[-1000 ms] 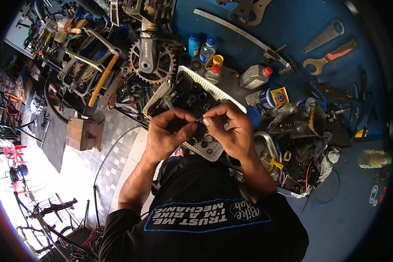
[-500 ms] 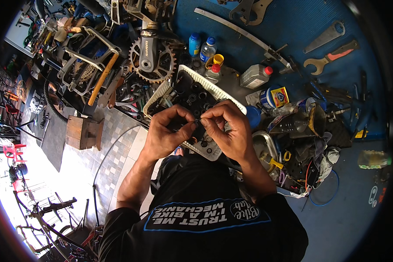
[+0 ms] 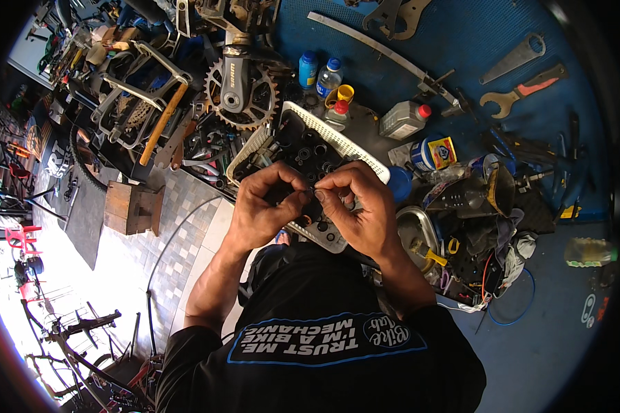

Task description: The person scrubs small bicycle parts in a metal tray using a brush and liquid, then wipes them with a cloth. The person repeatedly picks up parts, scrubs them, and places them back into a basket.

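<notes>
My left hand (image 3: 267, 206) and my right hand (image 3: 357, 206) meet fingertip to fingertip over a white plastic basket (image 3: 348, 146). Thumb and forefinger of each hand are pinched together. Something small and dark seems to sit between the two pinches, too tiny and too covered by my fingers to name. Below and beyond my hands, small black rings and bike parts (image 3: 317, 151) lie in the basket. A few more rings (image 3: 322, 226) show in its near end, between my wrists.
A crankset with a toothed chainring (image 3: 241, 96) stands beyond the basket's left side. Bottles, among them a grey one with a red cap (image 3: 405, 120), stand behind. At right are a metal tray (image 3: 415, 224) and a yellow-handled brush (image 3: 430, 256). A wooden box (image 3: 132, 208) sits at left.
My hands stay pinched together over the basket; the fingers of my right hand have shifted very slightly. Nothing else has visibly moved.
</notes>
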The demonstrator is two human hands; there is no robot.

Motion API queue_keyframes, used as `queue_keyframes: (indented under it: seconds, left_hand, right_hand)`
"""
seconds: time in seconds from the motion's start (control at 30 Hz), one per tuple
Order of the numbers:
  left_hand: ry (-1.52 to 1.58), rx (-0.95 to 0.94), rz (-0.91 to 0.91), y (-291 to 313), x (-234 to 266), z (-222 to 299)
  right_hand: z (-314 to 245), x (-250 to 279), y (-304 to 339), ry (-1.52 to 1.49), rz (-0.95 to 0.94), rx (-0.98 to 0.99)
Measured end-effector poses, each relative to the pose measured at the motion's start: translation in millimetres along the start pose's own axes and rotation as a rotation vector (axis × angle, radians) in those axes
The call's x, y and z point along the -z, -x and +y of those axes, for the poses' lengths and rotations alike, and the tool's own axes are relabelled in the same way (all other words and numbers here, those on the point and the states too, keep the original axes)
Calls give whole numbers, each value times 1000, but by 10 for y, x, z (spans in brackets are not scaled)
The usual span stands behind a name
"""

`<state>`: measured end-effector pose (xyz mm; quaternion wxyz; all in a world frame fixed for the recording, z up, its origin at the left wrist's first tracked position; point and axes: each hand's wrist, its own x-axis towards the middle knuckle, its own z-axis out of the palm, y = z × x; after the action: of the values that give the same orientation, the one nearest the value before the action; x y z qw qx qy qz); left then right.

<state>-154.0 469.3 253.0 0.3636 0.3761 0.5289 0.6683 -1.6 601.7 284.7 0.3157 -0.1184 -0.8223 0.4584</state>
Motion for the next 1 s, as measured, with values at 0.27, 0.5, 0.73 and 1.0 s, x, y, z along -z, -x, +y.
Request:
queue_keyframes:
  seconds: [0.27,0.5,0.73,1.0]
  left_hand:
    - [-162,-53,29,1,-34,32]
    - [-495,-263,175,12,-149,-7]
    - [-304,-105,143,28,-96,-22]
    - [183,180,58,96,0,56]
  right_hand:
    - [55,-22,39,11,21,10]
    - [38,-73,81,20,32,-68]
    - [89,-69,118,-172,62,-246]
    - [119,-65,100,-228,132,-252]
